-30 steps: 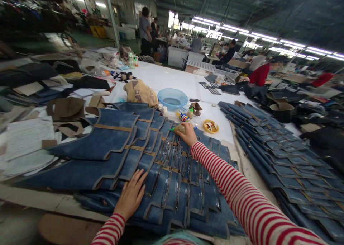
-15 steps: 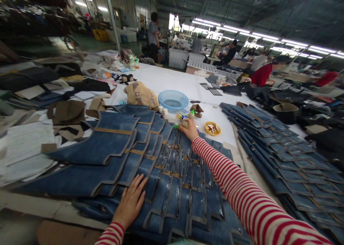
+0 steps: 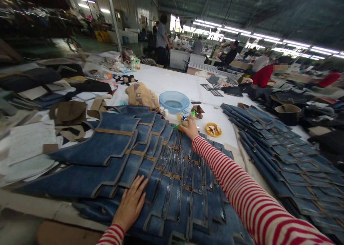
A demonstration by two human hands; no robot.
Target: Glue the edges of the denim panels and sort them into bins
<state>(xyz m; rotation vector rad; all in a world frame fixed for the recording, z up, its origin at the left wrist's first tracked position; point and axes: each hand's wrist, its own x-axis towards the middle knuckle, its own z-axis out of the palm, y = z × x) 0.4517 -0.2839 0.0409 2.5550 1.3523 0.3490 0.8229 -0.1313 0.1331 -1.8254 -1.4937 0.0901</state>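
My left hand lies flat, fingers stretched out, on the overlapping blue leather-like panels with grey edges and tan strips. Shiny wet-looking streaks run along the panel edges in the middle of the stack. At the far edge of these panels, my right hand is closed round a squeeze bottle, its green nozzle pointing left; most of the bottle is hidden by the fingers. Just behind this hand is another green-capped bottle. A yellow dish with light scraps sits to the right.
A blue basin and a patterned tan cloth are beyond the panels. Small white jars stand by the basin. More blue panels lie at right; papers and brown pieces at left. Co-workers are in the background.
The whole view has shifted slightly. Both hands keep about the same place on the panels, the right still gripping the bottle. A standing person in the background has moved to the right.
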